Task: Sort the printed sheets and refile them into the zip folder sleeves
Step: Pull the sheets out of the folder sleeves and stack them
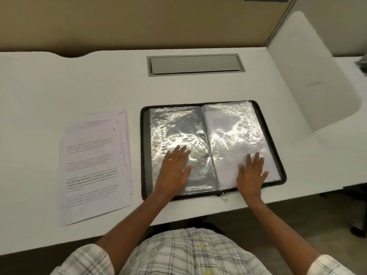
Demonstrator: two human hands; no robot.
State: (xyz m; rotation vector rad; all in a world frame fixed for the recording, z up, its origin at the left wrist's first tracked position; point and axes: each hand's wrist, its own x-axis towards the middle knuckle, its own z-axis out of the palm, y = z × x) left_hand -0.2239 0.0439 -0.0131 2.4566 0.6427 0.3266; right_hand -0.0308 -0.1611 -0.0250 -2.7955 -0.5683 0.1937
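1. White desk [59, 80]: lying under the zip folder [146, 155] and reaching well beyond it on every side.
2. Tan partition [139, 22]: upright along the desk's far edge, well behind the zip folder.
3. Black-edged zip folder itself: open and flat near the desk's front edge, spine running front to back. Glinting left sleeve [174, 126] showing grey through the plastic; right sleeve [238, 124] showing a printed page inside.
4. Loose stack of printed sheets [93, 165]: flat just left of the zip folder, not touching it, slightly fanned, with handwritten numbers at the upper right corners, the topmost reading 5.
5. Grey cable hatch [195, 64]: sunk into the desk behind the zip folder.
6. Flat left hand [174, 165]: palm down on the zip folder's left sleeve, fingers straight and a little spread, gripping nothing.
7. Flat right hand [251, 173]: palm down on the zip folder's right sleeve near its front corner, fingers straight, gripping nothing.
8. Small zip pull [224, 196]: at the zip folder's front edge, at the foot of the spine.
9. Thin ring [170, 159]: on a finger of the left hand, over the zip folder.
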